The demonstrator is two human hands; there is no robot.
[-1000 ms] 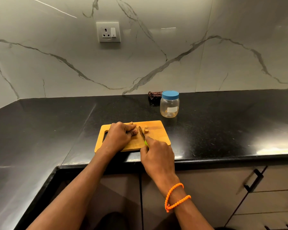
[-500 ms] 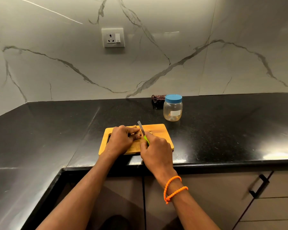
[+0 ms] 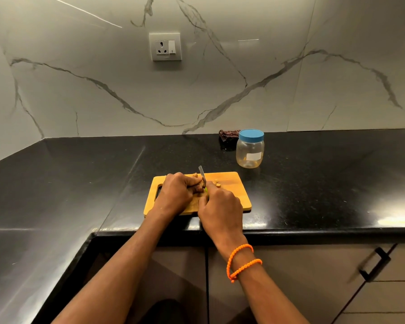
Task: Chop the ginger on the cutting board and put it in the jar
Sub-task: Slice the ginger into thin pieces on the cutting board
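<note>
Ginger (image 3: pixel 195 176) sat on the cutting board (image 3: pixel 229 197), mostly hidden under the left hand (image 3: pixel 177 195) w/ just a knobbly end poking out at the far side. Left fingers (image 3: pixel 198 182) were curled down over it, pinning it to the wood. Knife (image 3: pixel 202 177) blade stood just right of those knuckles, tip angled up and away, a sliver of green handle showing at the right hand (image 3: pixel 221 210). Right fingers were wrapped round the handle, a tight grip. A few cut bits (image 3: pixel 216 183) lay on the board right of the blade. Board rested near the front edge of the black counter (image 3: pixel 313 183). Jar (image 3: pixel 250 152) w/ blue lid (image 3: pixel 251 135) on stood upright behind the board, to the right, apart from it. Dark cloth (image 3: pixel 228 134) was bunched beside the jar at the marble wall (image 3: pixel 103 78). Orange bead band (image 3: pixel 241 263) looped the right wrist. Socket (image 3: pixel 165 46) was up on the wall.
</note>
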